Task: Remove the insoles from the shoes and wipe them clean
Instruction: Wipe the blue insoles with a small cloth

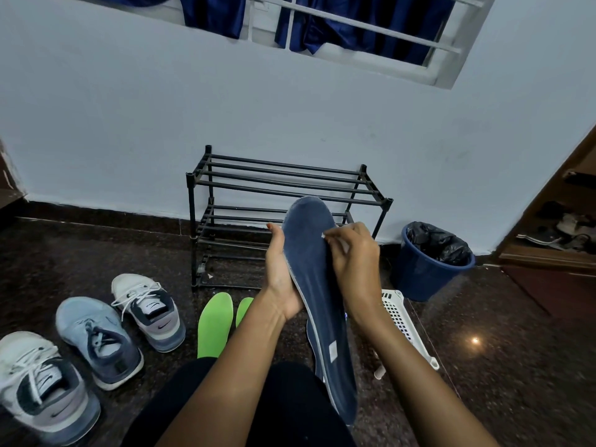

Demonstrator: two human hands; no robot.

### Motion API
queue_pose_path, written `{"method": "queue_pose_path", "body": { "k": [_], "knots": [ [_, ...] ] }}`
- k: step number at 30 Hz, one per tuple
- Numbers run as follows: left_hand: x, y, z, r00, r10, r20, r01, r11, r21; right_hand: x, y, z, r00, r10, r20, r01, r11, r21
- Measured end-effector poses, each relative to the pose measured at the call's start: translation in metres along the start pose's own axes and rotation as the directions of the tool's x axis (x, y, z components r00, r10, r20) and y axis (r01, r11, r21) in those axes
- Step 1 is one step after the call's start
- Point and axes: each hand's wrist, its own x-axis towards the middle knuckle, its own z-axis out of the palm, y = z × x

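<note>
The blue insole (pixel 309 285) is up in the air, toe end high. The left hand (pixel 280 279) grips its side from behind. The right hand (pixel 354 259) pinches a white wipe (pixel 338 243) against the insole's top part, fingers curled.

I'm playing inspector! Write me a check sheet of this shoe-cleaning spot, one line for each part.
Surface: dark speckled floor, shiny.
Job's things: blue insole held up; two green insoles on the floor; three shoes at left; small white wipe.
Clutter: white basket; blue bin with black bag.
Hands: left hand grips the blue insole; right hand pinches the wipe against it.
Cables: nothing seen.
Surroundings: black shoe rack, pale wall, barred window, blue curtains, open wooden cupboard.
</note>
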Motion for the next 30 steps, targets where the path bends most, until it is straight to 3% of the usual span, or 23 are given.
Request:
{"method": "queue_pose_path", "body": {
  "k": [4,10,19,26,30],
  "knots": [
    [0.001,0.000,-0.002,1.000,-0.007,-0.013,0.007,1.000,0.003,-0.004,-0.003,0.002,1.000,-0.008,-0.018,0.008,1.000,0.006],
    [-0.001,0.002,-0.001,1.000,-0.003,-0.029,0.002,1.000,-0.026,-0.027,-0.013,0.004,0.996,-0.066,0.068,0.063,0.997,0.049],
    [-0.001,0.000,-0.002,1.000,-0.023,-0.015,0.024,0.998,0.056,0.002,-0.005,-0.002,1.000,0.010,-0.027,-0.010,1.000,0.019],
    [-0.002,0.003,-0.002,0.998,-0.028,-0.059,0.028,1.000,0.003,-0.024,-0.020,0.008,0.994,-0.098,0.057,0.094,0.994,0.063],
    [-0.001,0.000,-0.001,0.999,0.002,-0.037,-0.001,1.000,0.028,-0.008,-0.016,0.002,0.996,-0.072,0.045,0.070,0.997,0.042]
  ]
}}
